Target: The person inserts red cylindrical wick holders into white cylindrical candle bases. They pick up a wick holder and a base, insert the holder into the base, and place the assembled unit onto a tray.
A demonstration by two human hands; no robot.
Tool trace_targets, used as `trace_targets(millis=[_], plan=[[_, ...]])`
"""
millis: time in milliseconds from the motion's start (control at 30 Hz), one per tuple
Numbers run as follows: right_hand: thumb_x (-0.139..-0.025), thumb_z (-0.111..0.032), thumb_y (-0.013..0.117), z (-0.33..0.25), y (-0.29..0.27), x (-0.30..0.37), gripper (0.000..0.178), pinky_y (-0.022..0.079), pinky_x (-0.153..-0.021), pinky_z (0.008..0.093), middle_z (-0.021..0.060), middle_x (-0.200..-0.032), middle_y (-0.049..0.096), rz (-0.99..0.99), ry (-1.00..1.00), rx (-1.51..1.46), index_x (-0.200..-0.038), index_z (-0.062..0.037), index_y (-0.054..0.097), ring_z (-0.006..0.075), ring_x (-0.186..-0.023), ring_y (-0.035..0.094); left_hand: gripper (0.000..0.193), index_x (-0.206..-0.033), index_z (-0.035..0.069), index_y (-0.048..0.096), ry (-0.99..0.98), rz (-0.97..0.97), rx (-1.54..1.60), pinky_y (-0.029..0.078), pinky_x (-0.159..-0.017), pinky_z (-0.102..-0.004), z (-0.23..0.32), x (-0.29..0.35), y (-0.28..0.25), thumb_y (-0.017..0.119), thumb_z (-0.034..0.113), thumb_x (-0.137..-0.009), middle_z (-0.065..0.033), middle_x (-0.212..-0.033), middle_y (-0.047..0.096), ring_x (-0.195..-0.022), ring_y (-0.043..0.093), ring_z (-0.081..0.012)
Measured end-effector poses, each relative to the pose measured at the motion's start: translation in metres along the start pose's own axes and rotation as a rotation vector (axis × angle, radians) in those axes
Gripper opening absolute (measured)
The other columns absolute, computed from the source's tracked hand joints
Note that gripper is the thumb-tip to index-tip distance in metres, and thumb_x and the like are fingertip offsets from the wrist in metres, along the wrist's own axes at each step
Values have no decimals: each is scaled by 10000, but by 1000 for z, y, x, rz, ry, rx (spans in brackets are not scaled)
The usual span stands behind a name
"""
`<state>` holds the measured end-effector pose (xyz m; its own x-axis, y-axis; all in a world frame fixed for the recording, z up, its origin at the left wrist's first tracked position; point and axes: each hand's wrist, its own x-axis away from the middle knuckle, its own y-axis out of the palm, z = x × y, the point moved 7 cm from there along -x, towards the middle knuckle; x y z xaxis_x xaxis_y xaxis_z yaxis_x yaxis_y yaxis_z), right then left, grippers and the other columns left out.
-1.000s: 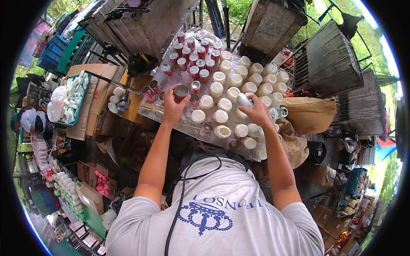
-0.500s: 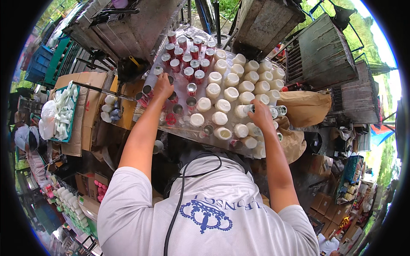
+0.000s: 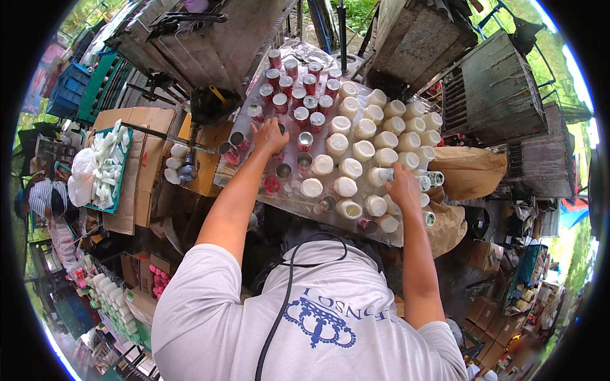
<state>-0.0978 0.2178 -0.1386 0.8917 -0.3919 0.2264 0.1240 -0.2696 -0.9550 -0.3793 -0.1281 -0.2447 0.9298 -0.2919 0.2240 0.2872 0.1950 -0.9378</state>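
On the sheet-covered table (image 3: 289, 202), my left hand (image 3: 269, 137) has its fingers bent round a red cup (image 3: 281, 129) with a dark open top; most of that cup is hidden. Another red cup (image 3: 255, 113) with a pale top stands just beyond its fingertips. Several more red cups (image 3: 305, 141) stand nearby, some pale on top, some dark inside. My right hand (image 3: 402, 185) closes on a clear glass (image 3: 380, 176) beside rows of jars filled with cream-white wax (image 3: 363, 150).
Clear glasses (image 3: 436, 178) and brown paper (image 3: 486, 170) lie along the right edge. Grimy metal boxes (image 3: 419, 44) stand behind the table. To the left are cardboard (image 3: 145, 152) and a green tray of white pieces (image 3: 109, 166). Another person (image 3: 47, 198) is at far left.
The whole view has shifted, so the table sits farther right and lower. My left hand has moved slightly right, away from the pale-topped red cup. My right hand stays at the clear glass.
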Motion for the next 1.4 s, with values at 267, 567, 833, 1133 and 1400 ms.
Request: trace_targets(millis=[267, 567, 833, 1133, 1400], plan=[[-795, -227, 902, -11, -20, 4, 733, 559, -993, 494, 198, -1324, 656, 6, -2, 35, -1410, -36, 551, 411, -1217, 656, 602, -1345, 42, 610, 171, 149, 98, 386, -1179, -607, 37, -38, -1, 762, 398, -883, -183, -1383, 635, -1335, 593, -382], [-890, -198, 809, -22, -72, 35, 586, 521, -1042, 495, 208, -1373, 636, 250, -45, -112, -1407, -38, 583, 418, -1253, 622, 565, -1293, 55, 624, 89, -50, 19, 492, -1091, -568, 64, -71, 18, 794, 318, -823, -174, -1367, 681, -1302, 648, -371], [-930, -111, 744, 22, -116, 86, 383, 546, -948, 479, 201, -1213, 703, 542, 70, -341, -1288, -5, 658, 390, -1089, 684, 598, -1212, 58, 677, 165, 164, 162, 560, -967, -511, 37, -64, 6, 900, 403, -778, -190, -1252, 742, -1173, 708, -379], [-968, -108, 737, 30, -125, 95, 275, 561, -791, 364, 123, -1060, 744, 584, 94, -718, -1220, -2, 708, 226, -915, 700, 381, -1131, 37, 656, 320, 558, 1150, 574, -791, -341, 40, -3, -82, 884, 223, -890, -61, -1002, 743, -866, 694, -157], [-951, -188, 801, -71, -137, 40, 309, 556, -801, 361, 110, -1071, 742, 415, -257, -830, -1214, -39, 739, 227, -953, 705, 311, -1155, 54, 627, 330, 193, 1574, 537, -652, -251, 187, 91, -75, 844, 103, -937, 14, -931, 689, -760, 642, -53]])
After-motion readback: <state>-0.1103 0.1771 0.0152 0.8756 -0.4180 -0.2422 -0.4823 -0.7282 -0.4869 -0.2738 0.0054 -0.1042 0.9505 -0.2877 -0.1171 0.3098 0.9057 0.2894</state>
